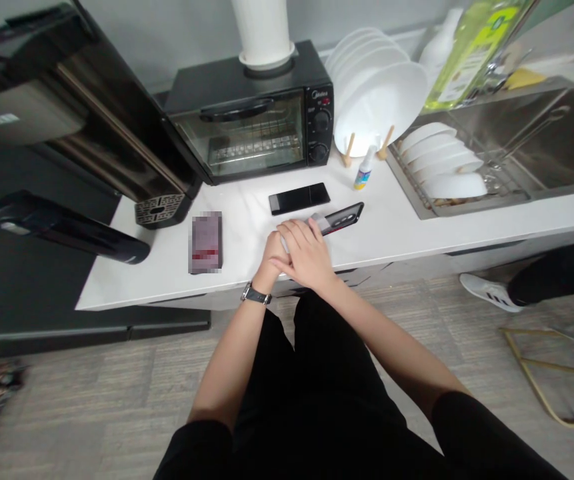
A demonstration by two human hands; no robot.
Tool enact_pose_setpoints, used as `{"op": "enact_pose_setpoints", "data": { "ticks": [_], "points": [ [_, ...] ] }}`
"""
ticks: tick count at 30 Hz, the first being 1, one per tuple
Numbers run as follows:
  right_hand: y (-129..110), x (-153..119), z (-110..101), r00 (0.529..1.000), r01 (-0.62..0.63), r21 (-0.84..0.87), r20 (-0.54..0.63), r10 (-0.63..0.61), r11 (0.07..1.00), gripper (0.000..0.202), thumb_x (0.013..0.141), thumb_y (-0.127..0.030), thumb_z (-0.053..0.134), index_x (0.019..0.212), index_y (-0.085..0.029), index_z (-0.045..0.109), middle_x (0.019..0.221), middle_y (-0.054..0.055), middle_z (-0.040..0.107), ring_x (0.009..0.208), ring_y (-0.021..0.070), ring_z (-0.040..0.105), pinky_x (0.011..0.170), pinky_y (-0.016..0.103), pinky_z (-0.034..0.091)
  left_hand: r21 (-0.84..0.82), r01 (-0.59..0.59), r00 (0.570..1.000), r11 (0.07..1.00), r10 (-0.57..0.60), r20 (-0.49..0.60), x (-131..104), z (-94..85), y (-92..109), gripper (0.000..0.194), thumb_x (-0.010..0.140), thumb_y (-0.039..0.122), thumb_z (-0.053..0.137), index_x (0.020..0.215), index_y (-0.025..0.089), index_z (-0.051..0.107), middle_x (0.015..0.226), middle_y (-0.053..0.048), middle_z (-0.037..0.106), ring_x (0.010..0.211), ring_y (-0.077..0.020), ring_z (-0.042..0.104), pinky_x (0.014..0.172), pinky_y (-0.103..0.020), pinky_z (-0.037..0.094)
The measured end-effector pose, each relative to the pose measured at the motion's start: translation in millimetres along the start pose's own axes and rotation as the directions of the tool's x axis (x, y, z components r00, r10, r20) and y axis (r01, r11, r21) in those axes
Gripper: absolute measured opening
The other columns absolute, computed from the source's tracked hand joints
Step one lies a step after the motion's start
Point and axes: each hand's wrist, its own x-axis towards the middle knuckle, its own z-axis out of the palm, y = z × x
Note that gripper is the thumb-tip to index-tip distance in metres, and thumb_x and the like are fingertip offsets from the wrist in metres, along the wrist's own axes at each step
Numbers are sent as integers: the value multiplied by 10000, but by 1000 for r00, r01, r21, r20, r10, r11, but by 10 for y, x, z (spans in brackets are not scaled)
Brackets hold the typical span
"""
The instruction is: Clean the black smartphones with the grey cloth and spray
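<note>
My left hand (273, 252), with a black-strapped watch at its wrist, is closed at the near end of a dark smartphone (347, 217). The phone sticks out tilted to the right, its camera lenses facing up. Over it lies my right hand (309, 253), fingers bent around a light grey cloth (319, 221) against the phone. My right hand hides most of the left fingers and part of the phone. Just behind, a second black phone (299, 199) rests flat on the counter. A small spray bottle (363, 171) with a white top stands beyond the held phone.
A toaster oven (251, 127) bears a white pot (264, 30). White plates (381, 100) stand in a rack beside the sink (557, 153), which holds white bowls (441, 167). Left are a drink machine (117, 127), a black cylinder (67, 227) and a blurred box (207, 241). Another person's shoe (489, 292) shows right.
</note>
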Motion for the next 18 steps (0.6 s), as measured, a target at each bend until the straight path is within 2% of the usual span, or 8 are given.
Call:
{"op": "enact_pose_setpoints", "data": {
  "ticks": [3, 6, 9, 12, 13, 15, 18],
  "points": [
    [379, -65, -184, 1000, -8, -74, -18, 6, 997, 631, 1096, -588, 392, 1500, -126, 541, 1442, 172, 654, 1354, 334, 559, 1237, 524, 332, -47, 16, 1000, 999, -16, 1, -46, -1, 40, 201, 878, 160, 651, 681, 175, 613, 665, -6, 657, 677, -175, 599, 658, -269, 462],
    [823, -121, -403, 989, -125, -143, -91, 113, 982, 546, 1109, -541, 376, 1426, -157, 599, 1317, 162, 702, 1240, 336, 604, 1167, 544, 393, -94, 39, 999, 995, -42, -30, -73, 11, 99, 337, 955, 360, 650, 667, 187, 627, 592, 29, 585, 598, -156, 555, 582, -252, 422],
    [1120, -143, -529, 968, -204, -155, -177, 176, 967, 476, 1122, -489, 361, 1342, -182, 651, 1253, 145, 728, 1227, 331, 616, 1173, 571, 390, -135, 67, 993, 989, -80, -87, -74, 16, 147, 437, 914, 490, 714, 617, 188, 605, 527, 48, 510, 538, -135, 502, 523, -239, 377],
    [1173, -140, -500, 956, -229, -83, -205, 208, 970, 454, 1135, -452, 339, 1265, -198, 692, 1235, 120, 756, 1298, 313, 616, 1253, 591, 314, -182, 82, 974, 980, -118, -194, -66, 4, 246, 407, 934, 520, 681, 728, 170, 679, 631, 18, 632, 615, -148, 580, 572, -239, 442],
    [1147, -138, -466, 955, -240, -31, -186, 231, 970, 474, 1137, -458, 329, 1232, -191, 709, 1205, 124, 769, 1284, 310, 636, 1248, 581, 335, -218, 82, 960, 973, -136, -246, -58, -2, 303, 390, 954, 517, 656, 811, 159, 715, 719, -7, 696, 678, -160, 626, 622, -245, 483],
    [1052, -134, -391, 952, -272, 72, -127, 279, 960, 530, 1142, -477, 296, 1218, -174, 724, 1141, 135, 790, 1189, 297, 703, 1158, 515, 465, -312, 63, 927, 948, -172, -332, -33, -11, 447, 375, 952, 510, 663, 938, 145, 750, 876, -53, 769, 793, -179, 685, 721, -262, 537],
    [856, -117, -334, 927, -318, 268, -113, 358, 909, 567, 1151, -481, 257, 1329, -163, 691, 1191, 135, 798, 1132, 266, 748, 995, 405, 584, -398, 10, 899, 917, -182, -398, 31, -18, 677, 379, 899, 524, 736, 929, 148, 770, 911, -74, 793, 835, -201, 713, 760, -280, 560]
  ]
}}
